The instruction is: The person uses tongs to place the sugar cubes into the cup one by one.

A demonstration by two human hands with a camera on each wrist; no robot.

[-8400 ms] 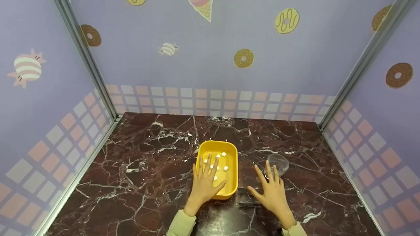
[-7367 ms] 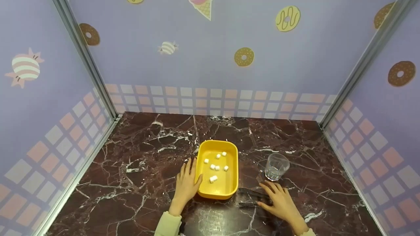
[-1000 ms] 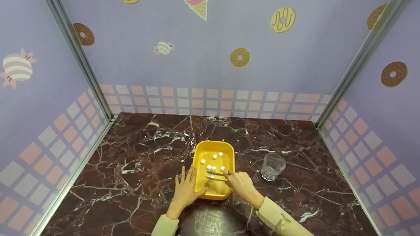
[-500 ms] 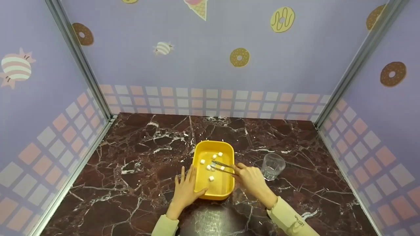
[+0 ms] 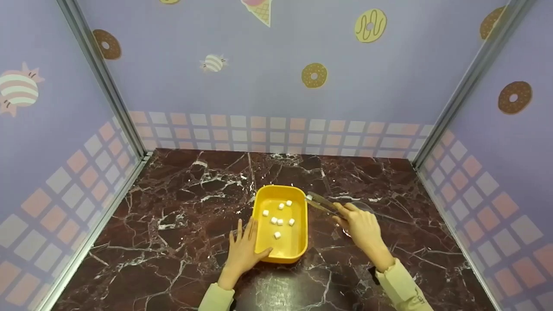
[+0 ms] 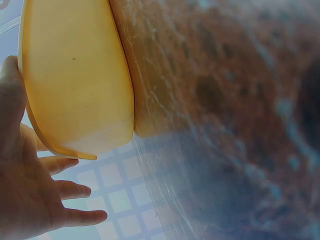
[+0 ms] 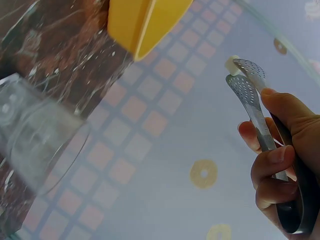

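Note:
My right hand [image 5: 363,226] grips a pair of tongs [image 5: 323,204] with perforated metal tips and dark handles. Between the tips is a small white cube [image 7: 232,64], held above the table just right of the yellow tray [image 5: 281,254]. Several more white cubes [image 5: 277,235] lie on the tray's floor. My left hand [image 5: 243,252] rests at the tray's left side with its fingers spread, the thumb over the near left rim. A clear glass [image 7: 42,132] stands upright below my right hand, which partly hides it in the head view.
The dark red marble table [image 5: 194,216] extends around the tray. Patterned lilac panels [image 5: 242,95] close in the back and both sides, joined by metal corner posts [image 5: 99,82].
The tongs first appear lying on the table. My right hand has since taken them, picked up a cube and carried it out over the tray's right rim. The left hand stays at the tray.

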